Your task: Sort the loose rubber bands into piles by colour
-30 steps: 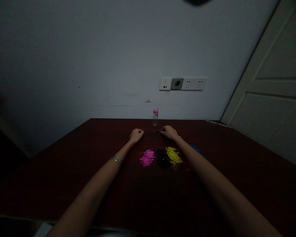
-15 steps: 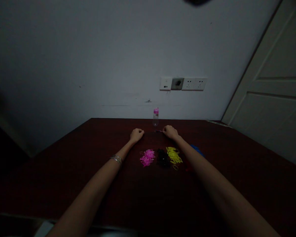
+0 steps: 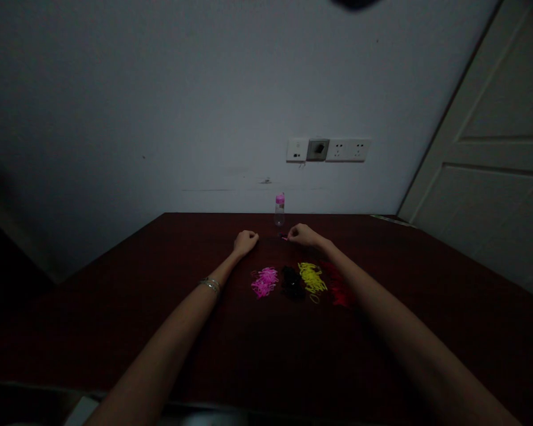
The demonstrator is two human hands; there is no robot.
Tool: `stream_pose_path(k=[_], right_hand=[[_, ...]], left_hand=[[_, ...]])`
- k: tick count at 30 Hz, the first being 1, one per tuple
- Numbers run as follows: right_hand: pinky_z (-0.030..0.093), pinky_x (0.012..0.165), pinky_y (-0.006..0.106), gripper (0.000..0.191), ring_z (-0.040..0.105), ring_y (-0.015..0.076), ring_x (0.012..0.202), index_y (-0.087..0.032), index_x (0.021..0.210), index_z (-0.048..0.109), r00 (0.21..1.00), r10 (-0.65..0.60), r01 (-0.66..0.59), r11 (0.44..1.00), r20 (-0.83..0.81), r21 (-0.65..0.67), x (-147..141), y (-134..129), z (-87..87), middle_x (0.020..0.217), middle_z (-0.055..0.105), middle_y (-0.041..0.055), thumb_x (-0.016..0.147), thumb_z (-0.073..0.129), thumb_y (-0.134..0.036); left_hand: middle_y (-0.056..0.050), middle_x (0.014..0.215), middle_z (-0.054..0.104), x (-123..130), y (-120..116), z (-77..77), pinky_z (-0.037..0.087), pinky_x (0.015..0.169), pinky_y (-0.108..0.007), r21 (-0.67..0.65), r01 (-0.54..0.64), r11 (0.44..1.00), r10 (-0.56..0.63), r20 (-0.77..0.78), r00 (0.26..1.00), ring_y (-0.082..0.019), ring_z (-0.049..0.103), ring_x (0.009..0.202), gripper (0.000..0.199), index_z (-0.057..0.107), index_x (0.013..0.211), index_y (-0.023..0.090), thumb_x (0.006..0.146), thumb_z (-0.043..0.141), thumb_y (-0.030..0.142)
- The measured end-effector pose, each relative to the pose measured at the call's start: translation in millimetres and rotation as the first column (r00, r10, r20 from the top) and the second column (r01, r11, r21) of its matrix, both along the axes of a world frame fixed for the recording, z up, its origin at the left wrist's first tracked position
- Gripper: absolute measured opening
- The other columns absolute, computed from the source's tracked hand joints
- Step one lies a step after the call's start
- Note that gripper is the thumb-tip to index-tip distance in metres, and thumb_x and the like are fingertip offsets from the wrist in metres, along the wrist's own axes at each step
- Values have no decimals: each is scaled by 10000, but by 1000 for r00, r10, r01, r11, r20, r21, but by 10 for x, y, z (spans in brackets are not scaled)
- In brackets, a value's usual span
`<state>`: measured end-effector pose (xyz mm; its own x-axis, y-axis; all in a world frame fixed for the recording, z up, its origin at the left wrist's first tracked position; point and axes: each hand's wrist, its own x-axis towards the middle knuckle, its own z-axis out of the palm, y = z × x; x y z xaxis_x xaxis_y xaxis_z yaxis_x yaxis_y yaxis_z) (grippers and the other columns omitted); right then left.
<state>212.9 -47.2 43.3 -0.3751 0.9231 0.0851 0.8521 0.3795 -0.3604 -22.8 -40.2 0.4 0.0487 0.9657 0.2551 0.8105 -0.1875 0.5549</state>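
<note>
My right hand (image 3: 302,235) is closed in a pinch at the far part of the table, just in front of the bottle. From its fingertips a small pink and dark piece (image 3: 285,238) sticks out to the left, too small to name for certain. My left hand (image 3: 246,242) rests on the table to the left, fingers curled together; whatever they hold, if anything, is hidden. Nearer to me lie loose rubber bands in piles: pink (image 3: 265,281), black (image 3: 292,283), yellow (image 3: 312,278) and red (image 3: 339,286). My right forearm partly covers the red pile.
A clear bottle with a pink cap (image 3: 279,210) stands behind the hands. Wall sockets (image 3: 347,150) sit above the dark red-brown table (image 3: 115,296). A panelled door (image 3: 493,148) is on the right. The room is dim.
My right hand has shifted slightly left, and its forearm now hides the blue pile while more of the red one shows. My left hand has hardly moved.
</note>
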Motion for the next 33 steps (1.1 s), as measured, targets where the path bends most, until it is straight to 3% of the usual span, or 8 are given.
stream_pose_path(k=[5, 10, 12, 18, 22, 27, 30, 33], right_hand=[[413, 604, 194, 172, 567, 113, 643, -127, 765, 696, 924, 353, -370, 922, -146, -112, -185, -431, 237, 704, 664, 26, 696, 541, -152], [416, 580, 191, 200, 565, 104, 617, -124, 788, 698, 854, 501, -519, 838, -141, -170, -420, -737, 289, 705, 665, 25, 679, 531, -145], [426, 589, 198, 213, 575, 109, 626, -123, 810, 697, 848, 508, -529, 830, -153, -175, -443, -764, 290, 732, 675, 33, 683, 528, -146], [435, 667, 202, 208, 608, 137, 736, -144, 822, 701, 921, 372, -381, 922, -113, -65, -111, -590, 312, 796, 694, 34, 740, 517, -197], [441, 717, 224, 227, 623, 166, 783, -130, 857, 701, 992, 117, -115, 993, -37, 37, 446, -341, 180, 858, 700, 66, 770, 509, -214], [429, 830, 261, 294, 617, 205, 930, -107, 966, 684, 982, -188, 184, 970, 6, 161, 1284, -197, -167, 1017, 675, 122, 820, 455, -219], [401, 911, 290, 332, 576, 222, 1047, -119, 1068, 652, 960, -279, 271, 948, 23, 166, 1648, -214, -381, 1135, 628, 138, 831, 452, -237], [375, 961, 299, 361, 539, 217, 1114, -128, 1130, 622, 959, -280, 268, 946, 41, 185, 1821, -235, -554, 1201, 590, 136, 841, 444, -252]], left_hand=[[-62, 852, 693, -4, 22, -16, 418, 696, -224, -6, -13, 1000, 13, -10, 1000, -170, 607, 780, 319, 709, 825, 163, 806, 442, 338], [-67, 827, 688, 1, 6, -15, 407, 674, -217, 32, 0, 999, 1, -27, 1000, -161, 598, 751, 306, 699, 793, 153, 802, 443, 320], [-67, 828, 687, 3, 2, -15, 407, 675, -215, 28, -5, 1000, 6, -31, 1000, -159, 597, 746, 308, 698, 797, 153, 804, 443, 326], [-54, 840, 688, 1, 7, -8, 407, 675, -216, 19, 5, 1000, -4, -37, 999, -166, 601, 767, 322, 703, 812, 161, 806, 435, 338], [-55, 876, 691, 5, -13, 18, 406, 691, -209, 3, -1, 1000, 1, -24, 1000, -164, 603, 798, 311, 705, 839, 162, 803, 442, 325], [-64, 905, 690, 18, -13, 34, 410, 694, -221, -9, -10, 1000, 10, -30, 1000, -173, 606, 810, 308, 706, 851, 169, 804, 440, 317], [-64, 928, 689, 30, 3, 30, 416, 698, -226, -22, -29, 999, 28, -49, 998, -178, 607, 822, 313, 705, 874, 180, 811, 439, 333], [-58, 960, 686, 45, 13, 32, 423, 720, -231, -24, -37, 999, 35, -79, 996, -181, 609, 853, 312, 702, 899, 202, 819, 445, 358]])
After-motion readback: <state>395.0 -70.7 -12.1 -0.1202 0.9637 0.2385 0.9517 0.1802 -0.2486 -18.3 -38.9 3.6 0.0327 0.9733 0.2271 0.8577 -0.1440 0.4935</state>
